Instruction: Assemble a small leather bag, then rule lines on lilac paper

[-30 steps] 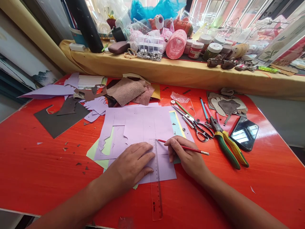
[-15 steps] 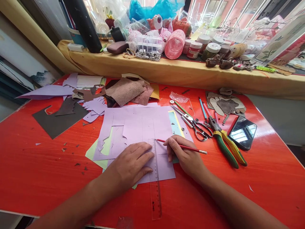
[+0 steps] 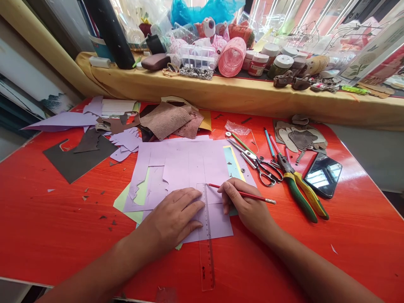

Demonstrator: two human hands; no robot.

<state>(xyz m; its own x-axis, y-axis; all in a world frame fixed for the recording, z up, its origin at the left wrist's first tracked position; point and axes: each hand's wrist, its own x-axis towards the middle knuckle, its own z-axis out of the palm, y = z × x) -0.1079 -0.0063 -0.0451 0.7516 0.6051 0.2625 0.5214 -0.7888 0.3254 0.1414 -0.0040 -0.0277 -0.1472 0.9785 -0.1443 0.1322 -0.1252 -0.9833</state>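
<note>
My left hand [image 3: 175, 216] lies flat with its fingers stretched out on the lilac paper, fingertips pressing on a clear plastic ruler [image 3: 206, 256]. The ruler runs toward me past the paper's near edge and over the red table. A red pencil [image 3: 255, 196] is pinched in my right hand [image 3: 241, 200], its tip at the ruler's far end. Thin straight lines cross the lilac paper [image 3: 179, 158], and a jagged shape is cut out of its left part. Under that opening shows a pale green sheet [image 3: 126, 204].
Right of the paper lie scissors [image 3: 252, 158], green-and-yellow pliers [image 3: 303, 191] and a phone [image 3: 323, 174]. Brown leather pieces [image 3: 167, 120] and dark grey sheet [image 3: 71, 162] lie at the back left. Jars [image 3: 259, 64] crowd the cloth-covered sill [image 3: 221, 90].
</note>
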